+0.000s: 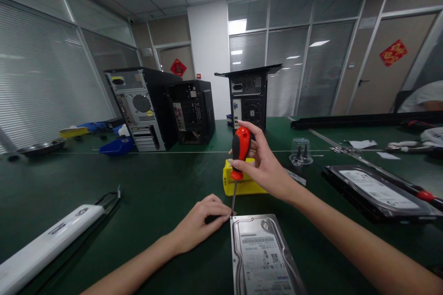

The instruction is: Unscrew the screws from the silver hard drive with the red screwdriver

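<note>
A: Nearest us, hard drive point(262, 258) flat on green table point(145, 203), label up. Our left hand point(202, 221) curled at its far-left corner, fingertips pinched beside the tip.

B: Right hand point(265, 163) wrapped round red screwdriver point(238, 161), shaft upright, tip at that corner. Yellow box point(242, 184) just behind.

A: Farther: 2nd drive point(377, 191) to the right, PC towers point(152, 108) at the back.

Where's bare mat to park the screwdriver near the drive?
Free: the green mat between the left hand, the white power strip and the computer towers. Crowded: right of the hard drive, a second drive, a clear cup and tools; the yellow box sits under the right hand holding the screwdriver.
</note>
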### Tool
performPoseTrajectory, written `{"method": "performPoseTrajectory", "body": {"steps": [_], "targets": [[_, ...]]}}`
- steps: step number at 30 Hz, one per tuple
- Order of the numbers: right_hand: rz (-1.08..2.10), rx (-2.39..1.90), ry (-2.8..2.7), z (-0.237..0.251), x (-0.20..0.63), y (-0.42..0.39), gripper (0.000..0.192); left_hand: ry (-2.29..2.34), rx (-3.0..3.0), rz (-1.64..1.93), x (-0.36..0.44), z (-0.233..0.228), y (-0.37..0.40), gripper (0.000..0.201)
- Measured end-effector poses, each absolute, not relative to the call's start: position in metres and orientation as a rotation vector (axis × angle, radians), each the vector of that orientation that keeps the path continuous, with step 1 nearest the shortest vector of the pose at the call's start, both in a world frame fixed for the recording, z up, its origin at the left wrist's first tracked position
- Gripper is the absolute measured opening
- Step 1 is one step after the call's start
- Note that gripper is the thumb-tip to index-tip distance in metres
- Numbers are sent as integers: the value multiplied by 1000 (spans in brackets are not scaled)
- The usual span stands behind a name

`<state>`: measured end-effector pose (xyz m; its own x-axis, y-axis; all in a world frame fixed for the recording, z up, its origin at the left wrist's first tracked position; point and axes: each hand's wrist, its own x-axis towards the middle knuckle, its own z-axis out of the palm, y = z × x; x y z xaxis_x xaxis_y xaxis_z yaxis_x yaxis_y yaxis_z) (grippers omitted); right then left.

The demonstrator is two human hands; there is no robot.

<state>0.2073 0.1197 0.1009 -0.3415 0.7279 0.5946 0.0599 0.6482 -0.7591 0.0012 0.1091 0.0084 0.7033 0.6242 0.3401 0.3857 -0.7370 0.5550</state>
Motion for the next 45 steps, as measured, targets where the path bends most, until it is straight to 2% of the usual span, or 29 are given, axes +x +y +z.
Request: {"method": "performPoseTrajectory", "body": {"steps": [7, 14, 21, 26, 30, 38, 45], "targets": [[822, -651, -1804, 101, 206, 118, 70, 779, 2485, 715, 2, 10, 107, 21], [709, -682, -1820, 97, 204, 120, 77, 788, 2470, 772, 2, 7, 108, 21], [691, -695, -1808, 96, 204, 120, 75, 966, 2451, 843, 7, 3, 108, 9], [727, -689, -1823, 97, 204, 118, 71, 1048, 2456, 856, 11, 0, 108, 9], [715, -672, -1833, 97, 203, 119, 78, 1038, 2468, 851, 10, 1, 107, 8], [865, -597, -1764, 101, 205, 124, 64, 1047, 2360, 889, 10, -1, 109, 7], [1184, -465, -2029, 133, 213, 137, 39, 1081, 2326, 863, 12, 0, 108, 9]]}}
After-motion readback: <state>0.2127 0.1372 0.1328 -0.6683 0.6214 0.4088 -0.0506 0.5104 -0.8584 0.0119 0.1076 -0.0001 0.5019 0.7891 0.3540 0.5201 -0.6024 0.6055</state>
